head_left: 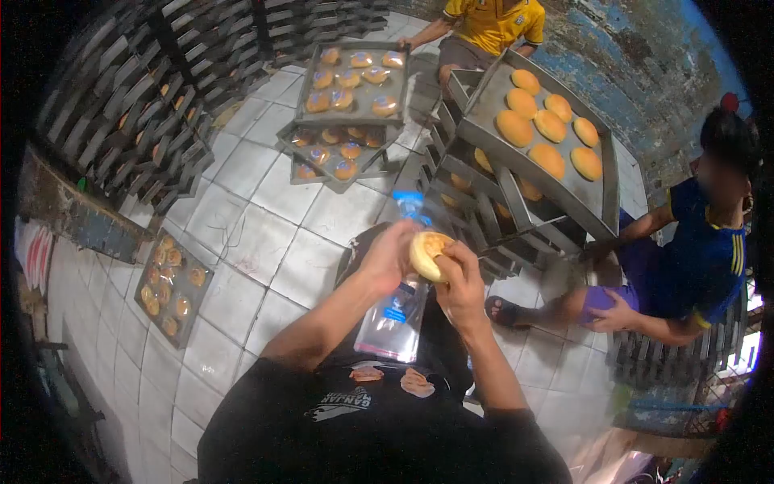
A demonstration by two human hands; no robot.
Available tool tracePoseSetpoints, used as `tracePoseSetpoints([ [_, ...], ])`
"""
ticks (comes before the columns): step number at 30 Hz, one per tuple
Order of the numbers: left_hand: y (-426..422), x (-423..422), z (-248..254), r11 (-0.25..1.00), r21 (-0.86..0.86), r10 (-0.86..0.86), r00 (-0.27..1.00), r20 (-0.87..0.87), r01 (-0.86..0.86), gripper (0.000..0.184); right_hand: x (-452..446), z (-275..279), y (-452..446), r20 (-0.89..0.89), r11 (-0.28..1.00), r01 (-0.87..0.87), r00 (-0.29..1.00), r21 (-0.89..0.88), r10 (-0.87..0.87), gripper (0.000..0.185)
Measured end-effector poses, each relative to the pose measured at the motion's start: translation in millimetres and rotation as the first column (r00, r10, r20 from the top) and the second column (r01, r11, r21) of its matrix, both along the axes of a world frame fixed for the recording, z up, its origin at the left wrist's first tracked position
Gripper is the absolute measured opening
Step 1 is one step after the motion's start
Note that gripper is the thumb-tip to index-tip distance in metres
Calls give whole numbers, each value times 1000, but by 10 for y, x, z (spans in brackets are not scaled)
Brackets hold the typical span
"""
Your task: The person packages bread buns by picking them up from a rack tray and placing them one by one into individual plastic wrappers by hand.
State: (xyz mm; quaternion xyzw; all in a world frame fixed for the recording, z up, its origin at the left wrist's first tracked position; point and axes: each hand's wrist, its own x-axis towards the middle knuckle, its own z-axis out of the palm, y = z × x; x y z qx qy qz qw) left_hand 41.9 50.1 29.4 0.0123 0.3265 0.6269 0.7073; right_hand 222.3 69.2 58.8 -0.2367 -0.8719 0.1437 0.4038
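A round golden bun [429, 256] is held in my right hand [461, 282], fingers and thumb closed on its right side. Just left of the bun is my left hand [389, 260], with a clear plastic bag with blue print [411, 206] rising at its fingertips. The left fingers are partly hidden, so their grip is unclear. Below both hands, more clear plastic bags [393, 319] with blue print lie on my lap.
At the upper right, a metal tray [606, 211] of unwrapped buns tops a stack. Wrapped buns fill a tray [355, 119] ahead and another [184, 331] on the left floor. A person in yellow [493, 28] and a seated person in blue [697, 242] are nearby.
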Motion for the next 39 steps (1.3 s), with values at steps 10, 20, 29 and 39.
tracePoseSetpoints([
  [10, -670, -155, -390, 916, 400, 342, 588, -733, -34, 45, -661, -359, -473, 208, 988, -78, 972, -134, 105, 60],
  [20, -169, 101, -48, 915, 157, 378, 926, -15, -371, 37, -721, -155, 129, 269, 985, -73, 956, -158, 114, 50],
  [29, -52, -245, -186, 959, 97, 249, 957, 151, -265, 81, -517, 226, -288, -78, 472, -379, 837, -796, 541, 4],
  [39, -225, -341, -236, 920, -112, 385, 919, 86, -375, 74, -665, -17, -257, -51, 760, -359, 917, -542, 396, 12],
])
